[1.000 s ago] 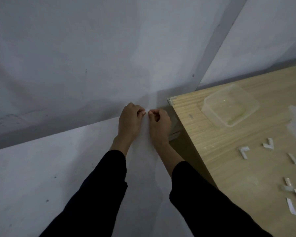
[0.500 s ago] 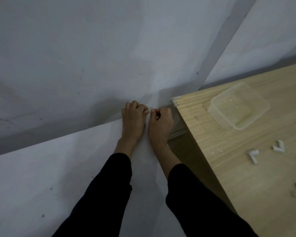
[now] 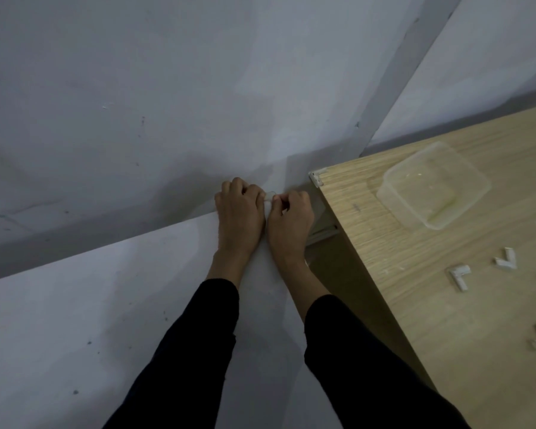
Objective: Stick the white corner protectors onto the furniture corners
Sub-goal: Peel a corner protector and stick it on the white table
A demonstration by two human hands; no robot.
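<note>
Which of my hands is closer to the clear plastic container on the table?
Right. The right hand is just left of the wooden table, with the clear container on the tabletop beyond; the left hand is farther left. Both pinch a small white piece between them.

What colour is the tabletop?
The tabletop is light wood grain, seen best in the head view.
</note>
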